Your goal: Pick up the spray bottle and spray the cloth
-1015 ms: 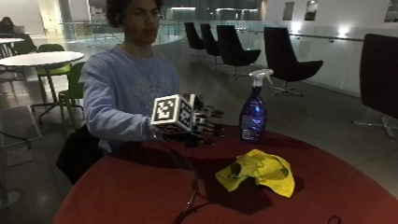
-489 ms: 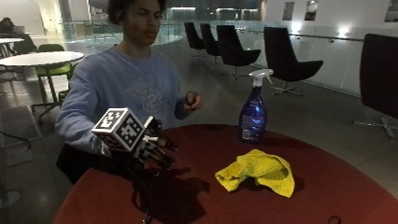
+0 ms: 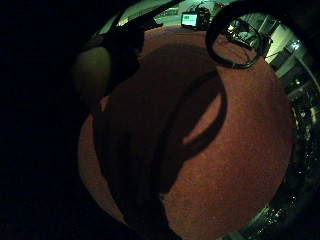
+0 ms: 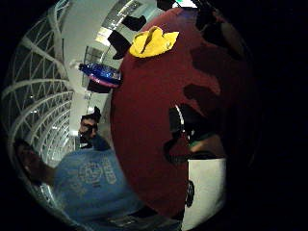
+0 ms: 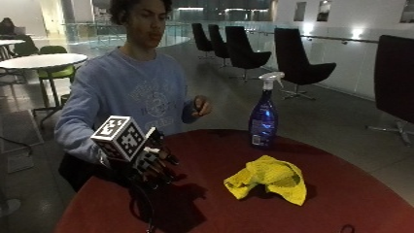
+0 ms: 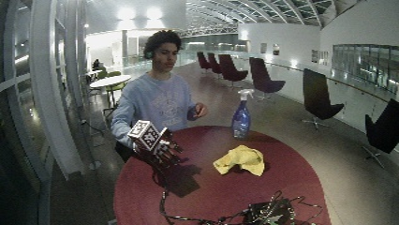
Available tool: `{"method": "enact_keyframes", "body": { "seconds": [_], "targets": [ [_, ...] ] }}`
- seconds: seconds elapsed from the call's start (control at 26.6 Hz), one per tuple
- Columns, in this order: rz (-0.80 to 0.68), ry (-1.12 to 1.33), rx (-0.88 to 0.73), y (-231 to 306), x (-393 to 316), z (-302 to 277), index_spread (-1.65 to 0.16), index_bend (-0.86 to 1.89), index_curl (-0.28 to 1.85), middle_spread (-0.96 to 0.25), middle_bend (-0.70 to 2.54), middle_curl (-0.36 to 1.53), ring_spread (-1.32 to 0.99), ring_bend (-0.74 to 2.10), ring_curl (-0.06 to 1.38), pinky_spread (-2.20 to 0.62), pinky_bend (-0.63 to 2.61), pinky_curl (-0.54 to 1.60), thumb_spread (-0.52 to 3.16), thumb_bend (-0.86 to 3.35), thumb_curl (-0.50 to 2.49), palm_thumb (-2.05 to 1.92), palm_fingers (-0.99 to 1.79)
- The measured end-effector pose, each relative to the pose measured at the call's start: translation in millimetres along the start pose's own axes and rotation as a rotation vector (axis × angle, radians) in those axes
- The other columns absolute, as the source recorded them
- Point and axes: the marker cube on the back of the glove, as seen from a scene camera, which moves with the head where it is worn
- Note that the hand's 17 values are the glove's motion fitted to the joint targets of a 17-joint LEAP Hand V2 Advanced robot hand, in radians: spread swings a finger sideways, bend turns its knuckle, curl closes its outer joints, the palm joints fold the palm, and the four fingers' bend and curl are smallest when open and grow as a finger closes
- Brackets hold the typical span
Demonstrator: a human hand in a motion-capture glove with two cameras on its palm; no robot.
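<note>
A translucent blue plastic spray bottle [image 5: 264, 119] with a white trigger head stands upright at the round red table's [image 5: 362, 194] far edge. A crumpled yellow cloth [image 5: 268, 178] lies nearer the table's middle, apart from it.

Glossy blue plastic spray bottle [image 5: 264, 119], soft crumpled yellow cloth [image 5: 268, 177], matt red table [image 5: 362, 194].

Cloth [image 5: 268, 177] lies on table [image 5: 362, 204], spray bottle [image 5: 264, 116] behind it.
</note>
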Motion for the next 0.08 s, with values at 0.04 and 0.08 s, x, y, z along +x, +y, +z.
{"method": "enact_keyframes", "body": {
  "seconds": [0.04,0.08],
  "targets": [
    [-0.001,0.002,-0.001,-0.1,-0.2,0.1,-0.36,0.14,0.27,-0.04,0.32,0.43,0.00,0.24,0.34,0.24,0.19,0.33,1.04,-0.02,0.43,0.79,0.73],
    [-0.001,0.002,-0.002,-0.1,-0.2,0.1,-0.36,0.14,0.27,-0.04,0.31,0.43,0.00,0.24,0.34,0.24,0.19,0.33,1.04,-0.02,0.43,0.79,0.73]
  ]
}}
